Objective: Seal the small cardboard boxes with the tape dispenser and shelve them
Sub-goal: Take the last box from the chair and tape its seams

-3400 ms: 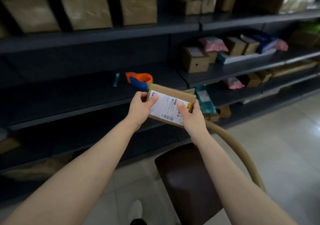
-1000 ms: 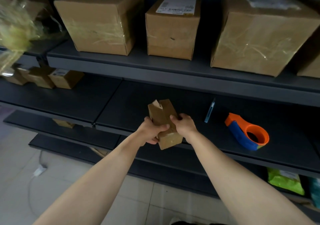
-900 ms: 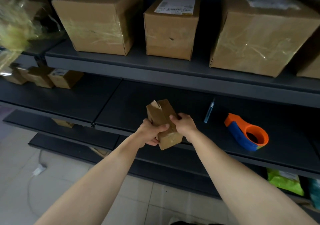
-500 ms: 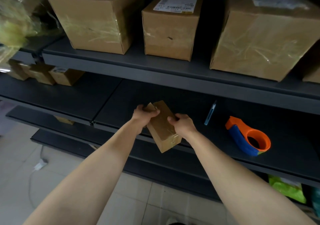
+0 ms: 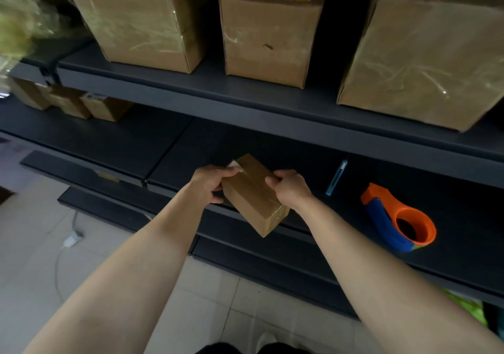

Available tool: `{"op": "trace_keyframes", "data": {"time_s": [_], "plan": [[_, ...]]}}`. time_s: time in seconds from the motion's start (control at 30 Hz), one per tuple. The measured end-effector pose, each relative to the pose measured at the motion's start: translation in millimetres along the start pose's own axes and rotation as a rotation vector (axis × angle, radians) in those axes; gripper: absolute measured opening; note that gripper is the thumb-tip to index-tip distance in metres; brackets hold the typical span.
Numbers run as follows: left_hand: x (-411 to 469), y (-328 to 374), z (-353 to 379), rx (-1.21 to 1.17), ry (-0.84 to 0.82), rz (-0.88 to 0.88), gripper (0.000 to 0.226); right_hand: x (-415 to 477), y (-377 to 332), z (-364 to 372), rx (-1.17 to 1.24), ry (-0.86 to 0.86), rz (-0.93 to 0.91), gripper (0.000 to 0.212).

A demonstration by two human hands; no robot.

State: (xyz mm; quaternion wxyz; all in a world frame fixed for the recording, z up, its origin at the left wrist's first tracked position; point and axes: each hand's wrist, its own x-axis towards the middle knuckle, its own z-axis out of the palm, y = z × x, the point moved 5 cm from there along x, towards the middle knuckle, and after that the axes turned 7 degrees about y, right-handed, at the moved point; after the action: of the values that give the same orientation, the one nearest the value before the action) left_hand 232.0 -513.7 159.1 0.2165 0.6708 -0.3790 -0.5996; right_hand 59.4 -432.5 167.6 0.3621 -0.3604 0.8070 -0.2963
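Dark grey metal shelf (image 5: pixel 272 146): left hand (image 5: pixel 211 183) and right hand (image 5: pixel 290 188) clasp small brown cardboard box (image 5: pixel 253 192) between curled fingers, box lying flatter than before.

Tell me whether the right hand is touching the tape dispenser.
Apart. The head view shows the right hand gripping the box, with bare dark shelf between it and the tape dispenser.

Both hands on small cardboard box (image 5: pixel 252 194) over shelf (image 5: pixel 272 146) edge: left hand (image 5: pixel 211 184) grips far-left corner, right hand (image 5: pixel 290 188) grips right side. Blue pen (image 5: pixel 336 177), then tape dispenser (image 5: pixel 398 218), right of grip.
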Motion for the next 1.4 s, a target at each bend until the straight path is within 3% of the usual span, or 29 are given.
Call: {"op": "trace_keyframes", "data": {"time_s": [0.13, 0.27, 0.47, 0.7, 0.8, 0.9, 1.07, 1.3, 1.4], "plan": [[-1, 3, 5, -0.084, 0.099, -0.051, 0.044, 0, -2, -1, -0.018, -0.005, -0.003, 0.046], [4, 3, 2, -0.023, 0.147, -0.003, 0.044, -3, -6, 0, -0.068, 0.02, -0.003, 0.044], [4, 15, -3, 0.136, 0.017, 0.106, 0.072, -5, -13, -1, -0.125, 0.042, 0.046, 0.044], [12, 24, -1, 0.227, -0.018, 0.16, 0.057, -5, -11, 1, -0.153, 0.137, 0.074, 0.043], [11, 19, 2, 0.243, -0.056, 0.216, 0.05, -9, 0, 2, -0.185, 0.247, 0.229, 0.065], [10, 17, 2, 0.25, -0.137, 0.179, 0.046, -11, 7, 10, 0.054, 0.275, 0.285, 0.087], [12, 14, 1, 0.237, -0.184, 0.092, 0.038, -8, 9, 3, 0.163, 0.33, 0.182, 0.082], [10, 14, 7, 0.35, -0.013, 0.299, 0.032, -11, 8, 2, 0.15, 0.348, 0.164, 0.081], [10, 15, 5, 0.279, -0.065, 0.193, 0.028, -12, 9, 2, 0.146, 0.348, 0.151, 0.081]]}}
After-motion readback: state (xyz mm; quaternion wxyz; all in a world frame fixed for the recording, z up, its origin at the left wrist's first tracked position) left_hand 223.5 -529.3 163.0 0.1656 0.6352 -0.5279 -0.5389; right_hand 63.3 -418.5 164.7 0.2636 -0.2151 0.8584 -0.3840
